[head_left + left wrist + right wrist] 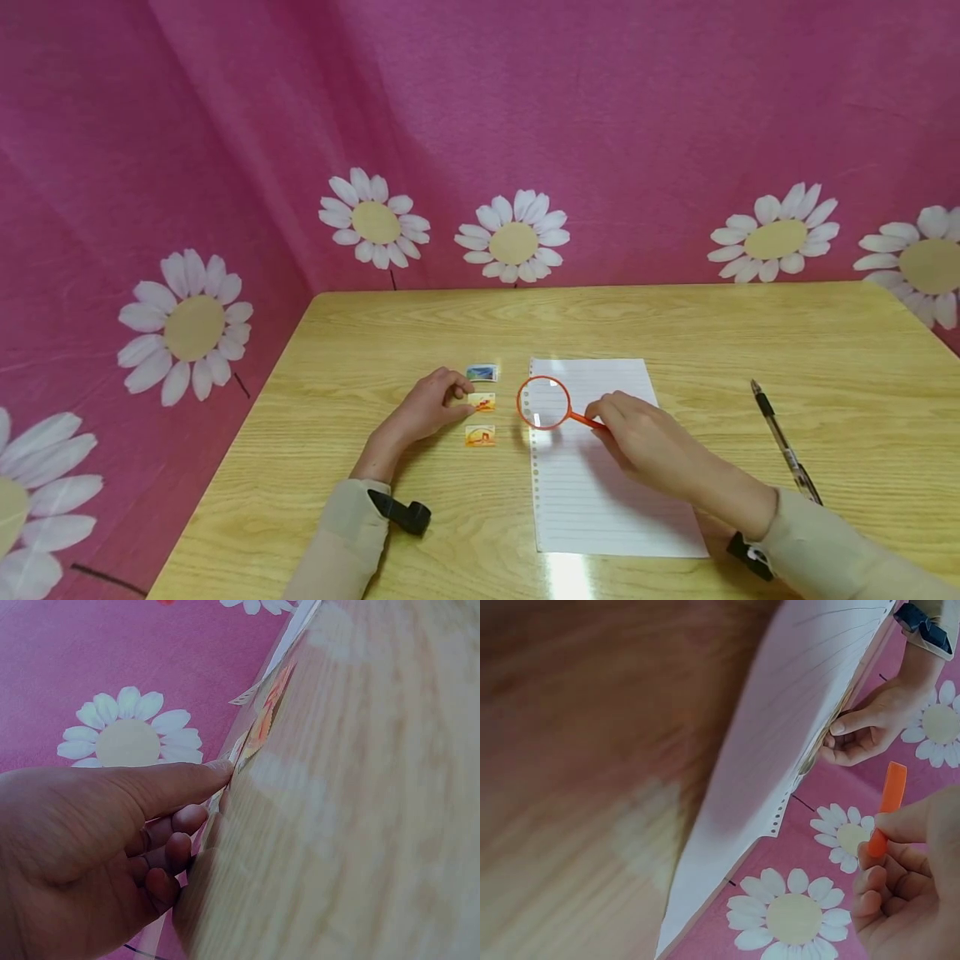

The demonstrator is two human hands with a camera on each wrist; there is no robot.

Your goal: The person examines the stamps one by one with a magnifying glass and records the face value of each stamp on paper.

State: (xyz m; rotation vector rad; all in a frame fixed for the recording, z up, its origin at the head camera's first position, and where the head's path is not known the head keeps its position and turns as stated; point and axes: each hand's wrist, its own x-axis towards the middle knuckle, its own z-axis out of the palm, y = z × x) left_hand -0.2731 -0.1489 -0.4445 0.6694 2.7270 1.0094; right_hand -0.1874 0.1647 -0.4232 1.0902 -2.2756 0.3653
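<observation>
Three small picture stamps lie in a column on the wooden table: a blue one [482,372] at the back, a yellow and red one [484,402] in the middle, and another yellow one [480,436] in front. My left hand [427,404] rests at the left edge of the middle stamp, thumb and forefinger apart and touching around its edge. In the left wrist view, the thumb of the left hand [97,832] meets the stamp's side. My right hand [645,437] grips the orange handle of a magnifying glass [577,416], its round lens raised above the paper's left margin.
Lined loose-leaf paper [615,517] with punched holes lies right of the stamps, under the right hand. A black-capped clear pen [783,446] lies farther right. A pink curtain [600,100] with white daisies hangs behind the table's back and left edges.
</observation>
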